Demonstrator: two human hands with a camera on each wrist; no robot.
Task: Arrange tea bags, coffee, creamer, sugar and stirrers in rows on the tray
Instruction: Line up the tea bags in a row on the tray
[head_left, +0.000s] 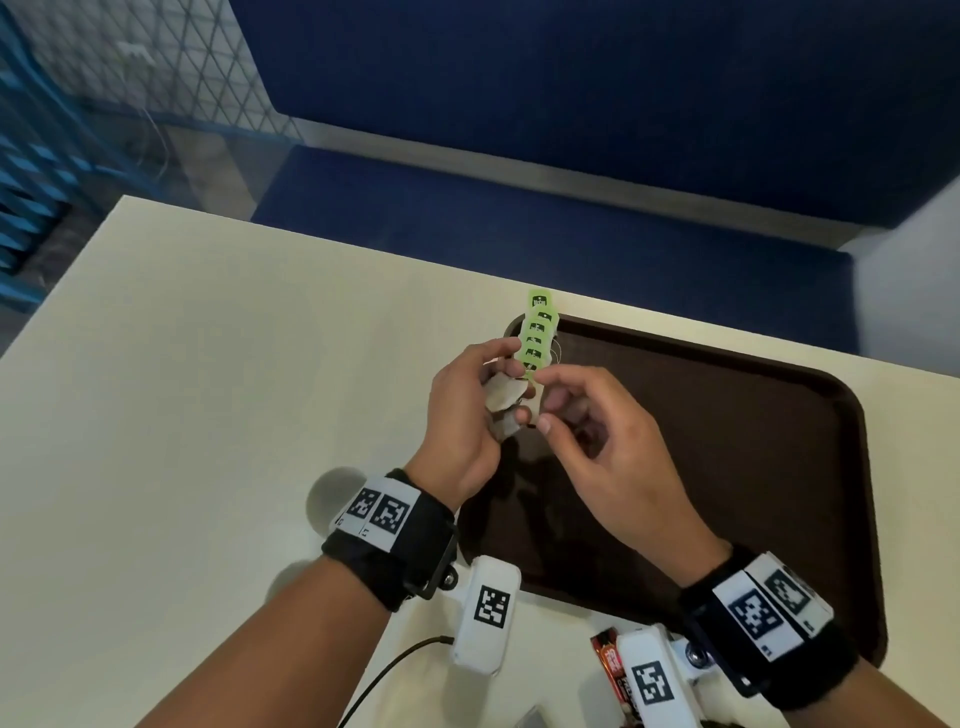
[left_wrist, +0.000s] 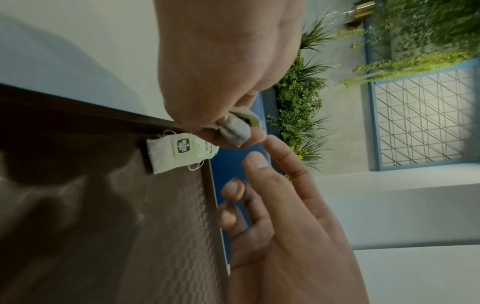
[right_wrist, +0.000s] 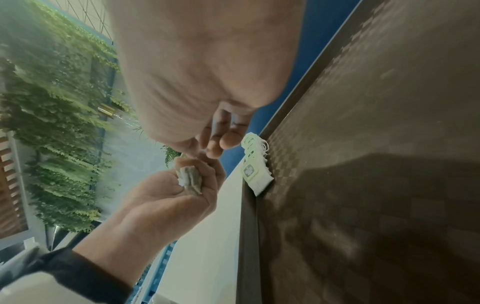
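Note:
A brown tray (head_left: 727, 467) lies on the cream table (head_left: 208, 389). A short row of tea bags with green tags (head_left: 539, 325) overlaps along the tray's far left corner, also seen in the wrist views (left_wrist: 176, 153) (right_wrist: 255, 166). My left hand (head_left: 483, 364) hovers over that corner and grips a small bundle of tea bags (head_left: 501, 392) (left_wrist: 233, 132) (right_wrist: 189, 179). My right hand (head_left: 550, 397) is beside it, fingers loosely spread, index fingertip touching the bundle's top and thumb apart from it.
A red and black coffee sachet (head_left: 609, 659) lies on the table at the tray's near edge, partly hidden by the right wrist camera. A black cable (head_left: 395, 670) runs off the near edge. A blue bench seat (head_left: 519, 234) lies beyond the table.

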